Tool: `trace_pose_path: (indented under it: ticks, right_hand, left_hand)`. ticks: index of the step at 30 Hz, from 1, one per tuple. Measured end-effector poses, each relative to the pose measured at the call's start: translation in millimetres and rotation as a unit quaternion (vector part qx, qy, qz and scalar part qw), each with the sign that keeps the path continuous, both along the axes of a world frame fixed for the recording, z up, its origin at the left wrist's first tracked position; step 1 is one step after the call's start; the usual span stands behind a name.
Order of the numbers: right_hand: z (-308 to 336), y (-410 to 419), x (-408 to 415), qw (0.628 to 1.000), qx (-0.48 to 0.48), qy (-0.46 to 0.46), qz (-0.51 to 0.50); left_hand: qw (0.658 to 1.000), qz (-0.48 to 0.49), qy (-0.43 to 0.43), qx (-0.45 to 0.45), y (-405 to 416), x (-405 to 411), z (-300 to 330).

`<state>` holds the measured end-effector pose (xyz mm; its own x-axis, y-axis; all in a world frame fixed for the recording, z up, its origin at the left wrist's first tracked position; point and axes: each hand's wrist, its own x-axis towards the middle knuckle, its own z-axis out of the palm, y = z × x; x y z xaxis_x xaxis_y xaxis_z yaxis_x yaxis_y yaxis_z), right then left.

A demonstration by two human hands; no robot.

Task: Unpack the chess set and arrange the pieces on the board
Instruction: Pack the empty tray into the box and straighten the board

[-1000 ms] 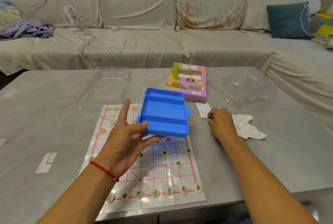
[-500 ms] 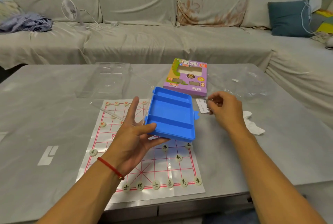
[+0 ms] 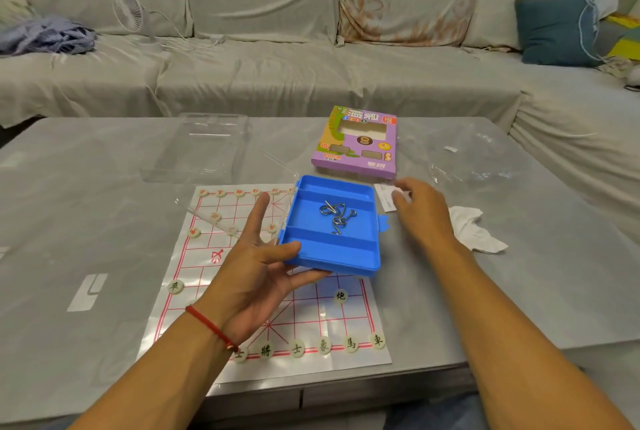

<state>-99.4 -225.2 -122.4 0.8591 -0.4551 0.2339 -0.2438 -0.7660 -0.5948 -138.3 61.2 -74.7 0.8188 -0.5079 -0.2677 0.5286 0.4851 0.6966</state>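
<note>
Head view: the left hand (image 3: 256, 270) holds the blue tray (image 3: 332, 227) up over the paper board (image 3: 263, 284), thumb on its near rim and fingers beneath. A tangle of metal wire pieces (image 3: 335, 216) lies in the middle compartment. The right hand (image 3: 420, 213) hovers just beside the tray, fingers loose, gripping nothing. Round chess pieces (image 3: 341, 296) sit on the board already. This looks like clearing leftovers; next, probably set the tray aside. The tray and left arm hide several board points.

This is a home living room. A long sofa (image 3: 277, 59) under a loose grey cover wraps around a low grey table (image 3: 519, 273), with a teal cushion (image 3: 557, 31) and small desk fan (image 3: 130, 12) on it.
</note>
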Motion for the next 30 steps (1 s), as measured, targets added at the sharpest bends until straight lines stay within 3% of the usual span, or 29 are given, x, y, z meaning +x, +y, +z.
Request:
trace_pose_path:
  ticks: [2,4,8,13,16,22,30]
  right_hand:
    - [-23,-5,2,0.983,-0.095,0.154,0.029]
    - [-32,-1,3,0.967,-0.155,0.199,0.03]
    - [-29,5,6,0.972,-0.173,0.152,-0.042]
    - [-24,3,11,0.979,-0.036,0.162,-0.115]
    - [-18,-2,13,0.968,-0.001,0.207,-0.145]
    - [-11,-5,10,0.958,0.023,0.259,-0.12]
    - [3,12,-7,0.985,0.006,0.163,-0.057]
  left_hand:
    - [1.0,0.004,0.006,-0.004,1,1,0]
    - [1.0,0.01,0.01,-0.009,3,3,-1]
    - [1.0,0.02,0.012,-0.015,4,4,-1]
    - [1.0,0.029,0.005,-0.01,7,4,0]
    - [0.999,0.037,0.0,0.0,10,4,0]
    - [0.999,0.042,-0.012,0.015,12,3,1]
    - [0.999,0.043,-0.015,0.02,11,4,2]
